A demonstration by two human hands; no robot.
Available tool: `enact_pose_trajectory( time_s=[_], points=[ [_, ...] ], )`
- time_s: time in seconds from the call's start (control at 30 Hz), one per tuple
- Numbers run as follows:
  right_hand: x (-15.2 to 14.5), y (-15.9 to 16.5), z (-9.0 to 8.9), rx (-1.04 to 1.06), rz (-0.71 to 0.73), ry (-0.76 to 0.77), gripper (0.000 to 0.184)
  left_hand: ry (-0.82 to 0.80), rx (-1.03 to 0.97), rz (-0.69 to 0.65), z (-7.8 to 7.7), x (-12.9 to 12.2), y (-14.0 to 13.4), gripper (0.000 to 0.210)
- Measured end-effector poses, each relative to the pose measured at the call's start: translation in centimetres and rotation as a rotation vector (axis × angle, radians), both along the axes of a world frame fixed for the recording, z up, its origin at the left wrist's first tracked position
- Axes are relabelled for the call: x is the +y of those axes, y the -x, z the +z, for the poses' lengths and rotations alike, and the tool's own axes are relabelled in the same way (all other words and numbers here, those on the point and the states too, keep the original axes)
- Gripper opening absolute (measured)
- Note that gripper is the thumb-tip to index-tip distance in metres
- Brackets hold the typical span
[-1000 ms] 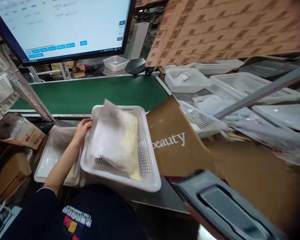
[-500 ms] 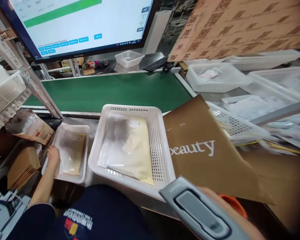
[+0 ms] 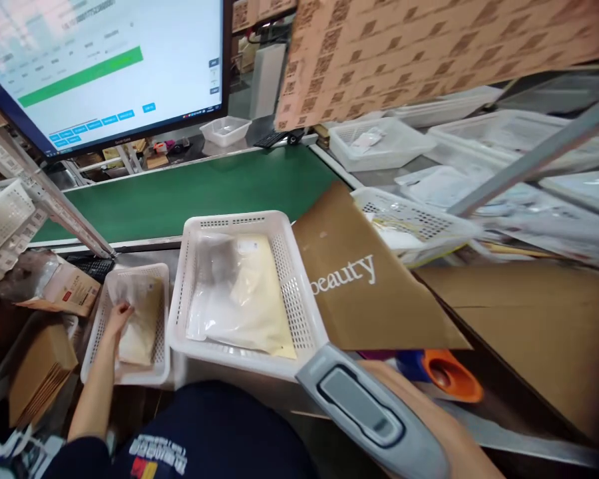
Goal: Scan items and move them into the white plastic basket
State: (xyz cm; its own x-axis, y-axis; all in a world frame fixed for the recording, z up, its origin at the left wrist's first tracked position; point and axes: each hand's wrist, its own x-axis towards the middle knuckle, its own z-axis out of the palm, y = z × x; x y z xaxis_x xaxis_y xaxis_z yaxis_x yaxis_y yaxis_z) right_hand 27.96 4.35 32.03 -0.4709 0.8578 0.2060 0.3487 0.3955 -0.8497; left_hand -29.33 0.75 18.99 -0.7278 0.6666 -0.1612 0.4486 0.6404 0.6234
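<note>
My left hand (image 3: 118, 319) reaches into a small white basket (image 3: 162, 319), fingers pinched on a clear plastic bag (image 3: 138, 332) with a pale yellow side. A larger white basket (image 3: 307, 319) stands to the right, holding a similar flat clear bag (image 3: 239, 299) with a white label. In the lower right, my right hand (image 3: 404, 399) is closed round a grey handheld scanner (image 3: 362, 406). The scanner's body hides most of its fingers. The scanner's front end overlaps the larger basket's near right corner in view.
Behind the baskets runs a green conveyor belt (image 3: 204, 186), below a monitor (image 3: 130, 86). An open cardboard box (image 3: 339, 299) fills the right, near an orange and blue object (image 3: 449, 376). Brown cartons (image 3: 40, 372) stand at the left. White trays (image 3: 374, 143) lie behind right.
My left hand has moved from the small basket's left rim onto the plastic bag inside and pinched it. The view has swung right, and more of the orange and blue object shows.
</note>
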Motion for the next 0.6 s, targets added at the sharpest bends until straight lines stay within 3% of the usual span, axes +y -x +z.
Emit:
enact_pose_trajectory(
  time_s=[0.1, 0.17, 0.27, 0.33, 0.4, 0.47, 0.6],
  points=[
    [0.4, 0.9, 1.4, -0.004, 0.036, -0.052, 0.039, -0.183, 0.128, -0.097, 5.9, -0.2, 0.4, 0.021],
    [0.9, 1.8, 2.3, 0.006, 0.069, -0.090, 0.040, -0.324, 0.199, -0.184, 10.2, -0.7, -0.6, 0.028],
    [1.6, 3.5, 3.8, 0.020, 0.135, -0.140, 0.044, -0.481, 0.342, -0.344, 15.9, -1.6, -4.2, 0.035],
    [1.8, 4.6, 4.9, 0.020, 0.151, -0.148, 0.047, -0.504, 0.476, -0.420, 18.7, -2.1, -7.5, 0.033],
    [1.8, 5.4, 5.8, 0.014, 0.162, -0.150, 0.046, -0.495, 0.564, -0.462, 20.2, -2.3, -10.7, 0.030],
    [1.8, 5.7, 6.3, -0.008, 0.160, -0.149, 0.045, -0.488, 0.594, -0.486, 20.7, -2.3, -13.1, 0.030],
    [1.8, 4.7, 6.0, -0.005, 0.131, -0.132, 0.049, -0.473, 0.687, -0.503, 20.8, -0.7, -14.7, 0.032]
  ],
)
